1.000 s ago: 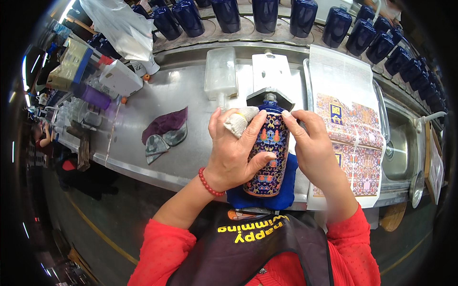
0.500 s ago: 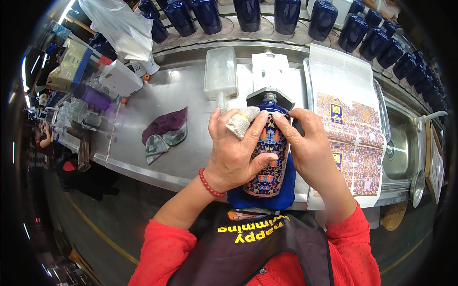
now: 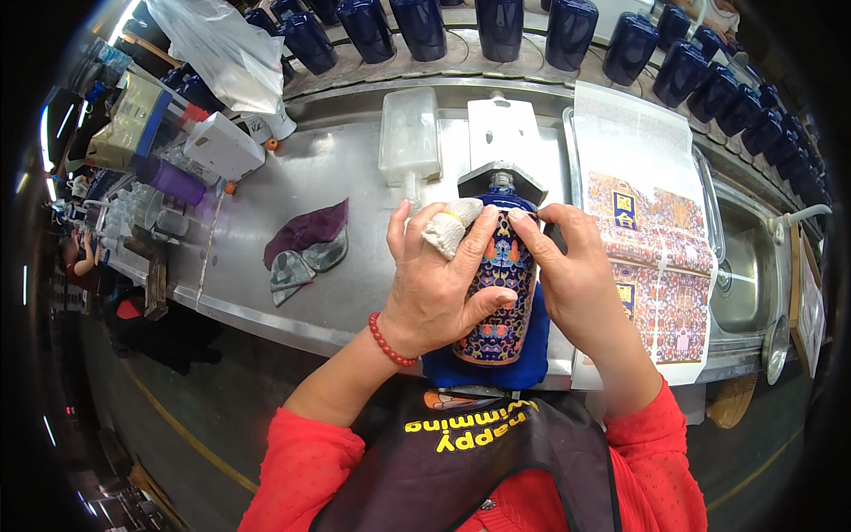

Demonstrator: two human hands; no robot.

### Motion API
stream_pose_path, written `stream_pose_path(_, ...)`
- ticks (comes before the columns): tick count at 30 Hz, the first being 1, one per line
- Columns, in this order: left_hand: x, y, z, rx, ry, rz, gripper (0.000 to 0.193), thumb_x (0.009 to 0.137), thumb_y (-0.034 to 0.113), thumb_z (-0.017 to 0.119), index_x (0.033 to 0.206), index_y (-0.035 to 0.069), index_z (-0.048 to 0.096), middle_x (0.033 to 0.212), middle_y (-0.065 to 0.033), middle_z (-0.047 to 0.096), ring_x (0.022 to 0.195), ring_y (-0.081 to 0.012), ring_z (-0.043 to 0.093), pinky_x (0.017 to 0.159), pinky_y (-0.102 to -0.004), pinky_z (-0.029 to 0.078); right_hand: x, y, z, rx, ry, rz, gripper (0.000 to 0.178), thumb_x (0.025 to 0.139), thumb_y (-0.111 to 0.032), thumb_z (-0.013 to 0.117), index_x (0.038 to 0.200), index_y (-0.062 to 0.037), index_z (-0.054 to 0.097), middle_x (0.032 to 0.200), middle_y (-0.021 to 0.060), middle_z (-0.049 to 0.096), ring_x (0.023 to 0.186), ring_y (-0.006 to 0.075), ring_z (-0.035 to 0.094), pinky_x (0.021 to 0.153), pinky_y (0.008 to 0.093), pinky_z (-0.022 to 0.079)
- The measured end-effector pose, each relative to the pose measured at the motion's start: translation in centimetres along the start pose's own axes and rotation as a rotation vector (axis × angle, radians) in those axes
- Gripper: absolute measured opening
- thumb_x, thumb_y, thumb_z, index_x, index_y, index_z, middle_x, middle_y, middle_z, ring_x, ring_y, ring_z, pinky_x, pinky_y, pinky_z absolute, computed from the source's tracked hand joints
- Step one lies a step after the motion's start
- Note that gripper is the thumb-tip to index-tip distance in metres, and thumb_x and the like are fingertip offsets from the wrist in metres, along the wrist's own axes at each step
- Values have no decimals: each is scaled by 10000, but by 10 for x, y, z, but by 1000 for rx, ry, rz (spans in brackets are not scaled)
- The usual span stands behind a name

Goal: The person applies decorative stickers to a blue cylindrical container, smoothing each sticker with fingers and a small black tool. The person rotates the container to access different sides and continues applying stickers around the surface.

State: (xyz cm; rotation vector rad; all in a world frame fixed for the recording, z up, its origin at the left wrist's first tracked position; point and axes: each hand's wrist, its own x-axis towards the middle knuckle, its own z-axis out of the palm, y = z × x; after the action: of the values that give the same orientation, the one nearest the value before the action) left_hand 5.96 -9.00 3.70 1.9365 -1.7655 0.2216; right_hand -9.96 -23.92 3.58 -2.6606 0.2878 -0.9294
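Note:
A dark blue glass bottle [image 3: 505,328] with a colourful floral pattern on its face lies tilted, neck away from me, its shoulder by a grey bracket [image 3: 523,182]. My left hand [image 3: 425,297] rests over its left side, index fingertip pressed at the pattern's upper edge and thumb across the front. A whitish cloth finger cover [image 3: 445,232] with a yellow band sits on one of that hand's fingers. From the right, my right hand [image 3: 581,275] grips the bottle, thumb at the pattern's top edge and index at the shoulder. Blue cloth [image 3: 530,372] lies beneath the base.
Printed floral sheets [image 3: 651,257] lie on the right, beside a sink [image 3: 745,266]. A clear bottle [image 3: 409,137] and a white block [image 3: 503,133] are beyond my hands. Purple and grey cloths [image 3: 308,244] lie left. Several blue bottles [image 3: 499,31] stand on a far conveyor.
The bottles on the far conveyor have shifted along it; I cannot tell which way. My hands and the patterned bottle stay almost in place.

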Motion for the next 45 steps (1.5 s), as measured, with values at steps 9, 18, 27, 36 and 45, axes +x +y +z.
stream_pose_path(9,1,1,1,40,13,20,836,965,694,460,1447,17,543,1198,-68,621,1286,-327,395,1138,-615,163,3,-7,-2,-54,-37,32,609,745,20,659,1345,-78,630,1190,175,544,1127,357,567,890,448,488)
stream_pose_path(18,1,0,2,25,12,19,847,954,699,473,1459,21,532,1238,-73,602,1285,-323,402,1137,-628,164,3,-8,-1,-43,-34,39,615,746,30,658,1349,-88,626,1173,164,544,1102,342,566,851,441,480)
stream_pose_path(27,-1,-5,5,-163,62,-12,863,945,707,491,1461,16,523,1331,-166,580,1283,-358,458,1156,-625,142,-4,-5,-1,76,-22,86,697,721,107,652,1403,1,556,1181,198,549,1082,377,569,936,446,488)
stream_pose_path(36,2,-4,0,-122,35,50,875,962,713,449,1502,24,487,1256,-111,644,1319,-325,412,1160,-619,123,-27,-13,2,165,-47,188,666,849,160,510,1496,21,435,1374,258,503,1240,433,530,1055,458,446)
stream_pose_path(45,14,1,-3,-136,-35,106,880,980,716,400,1548,45,430,1249,-137,676,1374,-323,380,1177,-607,53,-42,-16,14,163,46,156,683,790,157,555,1460,43,483,1388,303,503,1171,455,563,1006,490,482)
